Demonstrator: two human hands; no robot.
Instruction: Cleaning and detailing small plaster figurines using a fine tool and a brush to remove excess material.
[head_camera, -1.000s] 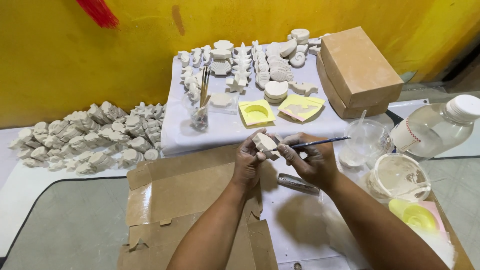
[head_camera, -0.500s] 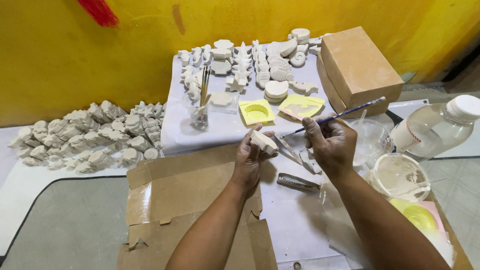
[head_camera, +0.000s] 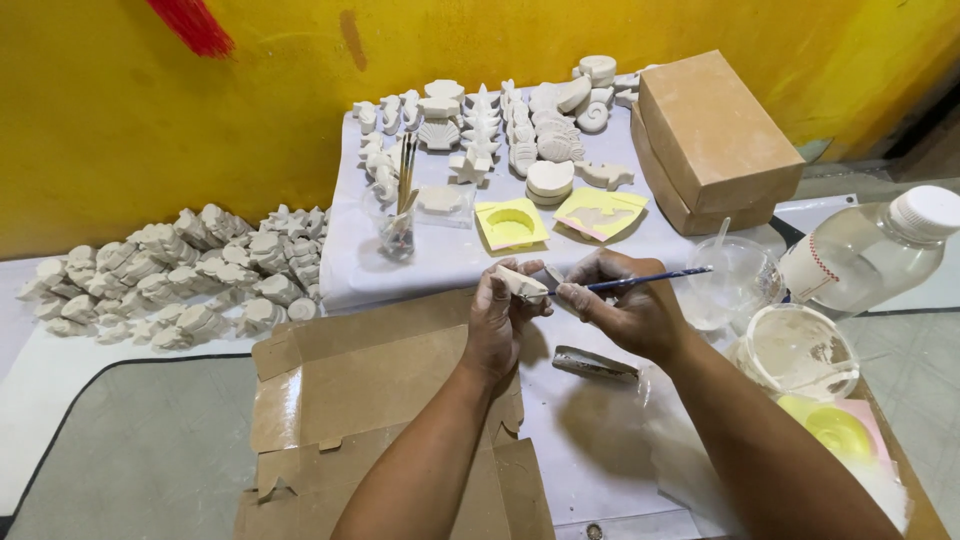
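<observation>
Holding a small white plaster piece (head_camera: 521, 283) in our left hand (head_camera: 497, 322), we pinch it tight with our thumb and fingers, up above the flat brown cardboard (head_camera: 375, 400). Our right hand (head_camera: 628, 307) is closed around a thin paintbrush (head_camera: 640, 280) with a blue handle, and the brush tip sits right at the edge of the plaster piece. Both hands are close together over the white sheet (head_camera: 590, 440) on the table. Just below our hands lies a shiny metal tool (head_camera: 595, 364). Behind our hands we see 2 yellow molds (head_camera: 555, 218) side by side, and next to them a little glass jar of brushes (head_camera: 401, 215). Lots of white plaster shapes (head_camera: 500, 125) sit in rows at the back, and a big heap of plaster shapes (head_camera: 170, 275) rests far to the left by the yellow wall (head_camera: 150, 110). A brown box (head_camera: 710, 135) stands at the back right. Near our right arm are a clear cup (head_camera: 735, 280), a clear bottle with a white cap (head_camera: 870, 255) lying on its side, and a round white tub (head_camera: 797, 352).
</observation>
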